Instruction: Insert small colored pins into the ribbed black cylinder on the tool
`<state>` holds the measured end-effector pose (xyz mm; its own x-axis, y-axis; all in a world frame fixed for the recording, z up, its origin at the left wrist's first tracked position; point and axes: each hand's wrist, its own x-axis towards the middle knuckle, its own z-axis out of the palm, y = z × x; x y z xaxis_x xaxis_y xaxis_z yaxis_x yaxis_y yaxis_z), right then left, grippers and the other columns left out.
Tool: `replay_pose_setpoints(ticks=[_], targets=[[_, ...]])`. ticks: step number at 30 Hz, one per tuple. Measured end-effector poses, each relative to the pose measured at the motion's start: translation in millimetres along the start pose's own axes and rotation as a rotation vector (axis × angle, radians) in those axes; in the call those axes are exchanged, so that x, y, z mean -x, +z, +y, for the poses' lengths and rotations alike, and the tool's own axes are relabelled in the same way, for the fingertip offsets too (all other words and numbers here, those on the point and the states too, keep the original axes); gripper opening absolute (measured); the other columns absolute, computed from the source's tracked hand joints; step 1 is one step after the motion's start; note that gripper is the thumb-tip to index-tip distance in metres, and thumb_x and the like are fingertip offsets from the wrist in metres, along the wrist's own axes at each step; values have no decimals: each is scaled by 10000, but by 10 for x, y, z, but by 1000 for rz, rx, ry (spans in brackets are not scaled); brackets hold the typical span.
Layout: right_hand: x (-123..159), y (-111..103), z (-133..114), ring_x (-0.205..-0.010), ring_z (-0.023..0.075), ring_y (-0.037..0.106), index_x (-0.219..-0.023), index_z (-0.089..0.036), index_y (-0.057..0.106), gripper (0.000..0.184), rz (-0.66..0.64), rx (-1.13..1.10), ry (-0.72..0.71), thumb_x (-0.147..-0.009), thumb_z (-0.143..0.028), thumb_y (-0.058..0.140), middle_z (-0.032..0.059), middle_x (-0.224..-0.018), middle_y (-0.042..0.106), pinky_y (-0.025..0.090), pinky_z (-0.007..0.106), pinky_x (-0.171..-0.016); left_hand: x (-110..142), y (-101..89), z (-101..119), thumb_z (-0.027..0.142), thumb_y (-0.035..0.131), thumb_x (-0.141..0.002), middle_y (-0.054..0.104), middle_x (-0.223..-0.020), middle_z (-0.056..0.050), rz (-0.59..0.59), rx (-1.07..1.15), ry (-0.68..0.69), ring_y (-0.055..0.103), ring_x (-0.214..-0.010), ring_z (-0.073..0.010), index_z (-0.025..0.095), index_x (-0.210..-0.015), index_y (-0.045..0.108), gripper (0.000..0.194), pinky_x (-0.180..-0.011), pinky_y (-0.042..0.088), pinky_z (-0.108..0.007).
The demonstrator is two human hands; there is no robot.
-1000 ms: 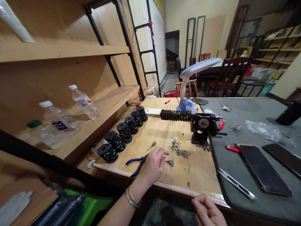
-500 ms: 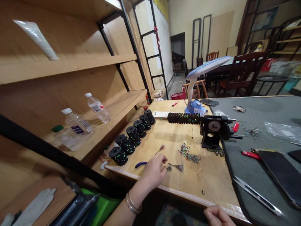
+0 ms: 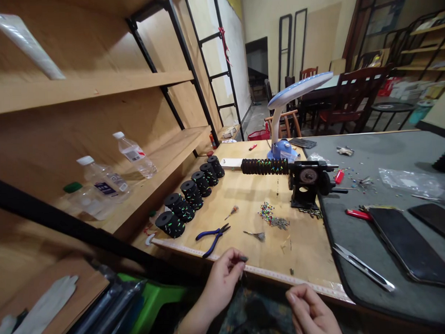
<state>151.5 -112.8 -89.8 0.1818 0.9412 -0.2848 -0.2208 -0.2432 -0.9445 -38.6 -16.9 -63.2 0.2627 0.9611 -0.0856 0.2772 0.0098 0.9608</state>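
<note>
My left hand (image 3: 226, 276) is at the table's front edge, thumb and forefinger pinched on a small dark grey tuft (image 3: 243, 259). To its right, my right hand (image 3: 312, 314) has its fingers curled together; whatever may be between them is too small to make out. A similar grey tuft (image 3: 259, 236) on a thin stem lies on the wooden tabletop (image 3: 242, 205) beyond my left hand. Blue-handled pliers (image 3: 213, 236) rest with jaws apart to the left. Colourful beads (image 3: 267, 214) and small metal pieces (image 3: 280, 223) form a pile farther back.
Black foam spools (image 3: 169, 224) stand in a row at left. A black winding device (image 3: 305, 178) holds a ridged black roll (image 3: 264, 166), with a blue lamp (image 3: 282, 148) behind. Tweezers (image 3: 364, 267) and a phone (image 3: 411, 243) lie on the grey mat.
My left hand has drawn back toward the table edge with a grey tuft picked up from the tabletop. The pliers are now uncovered. My right hand has come further into view.
</note>
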Motion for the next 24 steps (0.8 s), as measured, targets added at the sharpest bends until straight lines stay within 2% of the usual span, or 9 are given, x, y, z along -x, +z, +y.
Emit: replay_pose_setpoints(ticks=[2,4,6,10,16,24], targets=[[2,54,16,-367,69,326,-717,-190,567,546,-3,-3,-27,-718,-733,627,-101,-402,376,249,188,-414,166,129,12,396,673,-789,594,-769,-9,-69,185,-116,566,-664,-137,165,-831,552,265,-529,418,-212],[11,103,51,-369,65,331,-727,-189,551,524,-28,-13,-24,-735,-706,635,-103,-418,387,245,181,-414,290,276,19,460,702,-760,626,-833,-45,-111,305,-195,600,-729,-158,164,-827,538,345,-493,413,-197],[23,132,96,-362,62,330,-718,-192,536,517,-48,-30,-7,-731,-697,646,-107,-424,391,240,176,-405,368,412,9,502,693,-765,640,-813,-53,-131,375,-240,614,-716,-161,162,-820,533,380,-493,436,-202],[40,138,151,-352,63,347,-691,-188,545,526,-39,-21,3,-710,-701,656,-89,-426,448,239,176,-387,433,593,-63,558,711,-732,567,-652,24,-116,422,-254,571,-565,-117,168,-775,510,440,-516,481,-227],[11,115,139,-350,70,377,-667,-181,568,529,-12,30,1,-684,-698,679,-74,-418,485,261,184,-389,462,677,-158,526,728,-725,541,-631,34,-89,367,-228,535,-533,-104,178,-730,489,422,-473,478,-208],[-26,56,228,-387,84,409,-717,-164,603,469,-43,134,-46,-775,-628,639,-68,-430,491,284,196,-423,495,684,-131,375,698,-772,509,-620,36,-89,216,-197,511,-542,-106,184,-702,477,301,-490,446,-201]])
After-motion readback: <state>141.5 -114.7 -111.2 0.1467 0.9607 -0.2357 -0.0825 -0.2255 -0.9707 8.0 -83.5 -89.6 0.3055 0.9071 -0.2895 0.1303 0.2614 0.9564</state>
